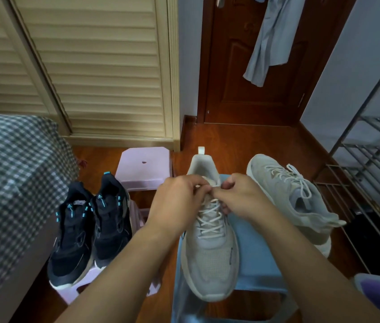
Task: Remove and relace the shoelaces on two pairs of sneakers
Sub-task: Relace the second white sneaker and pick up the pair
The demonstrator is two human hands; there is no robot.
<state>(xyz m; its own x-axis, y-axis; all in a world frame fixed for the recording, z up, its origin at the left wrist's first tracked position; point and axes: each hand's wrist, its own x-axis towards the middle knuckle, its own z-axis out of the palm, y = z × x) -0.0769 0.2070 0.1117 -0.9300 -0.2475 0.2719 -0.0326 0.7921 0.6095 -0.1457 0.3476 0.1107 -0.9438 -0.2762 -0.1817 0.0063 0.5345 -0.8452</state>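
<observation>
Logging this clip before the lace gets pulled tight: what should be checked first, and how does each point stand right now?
1. Both hands at the lace: ok, left hand and right hand pinch it at the top eyelets.
2. White sneaker steady on the blue stool: ok.
3. Lower crossings laced evenly: ok.
4. Knot or bow started: cannot tell, fingers hide it.
5. Second white sneaker laced: ok, it leans beside the stool.
6. Black sneakers relaced: cannot tell.

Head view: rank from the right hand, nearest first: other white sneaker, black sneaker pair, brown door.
From the right hand:
1. Other white sneaker, just to its right.
2. Black sneaker pair, to the left, past the left hand.
3. Brown door, far behind.
</observation>
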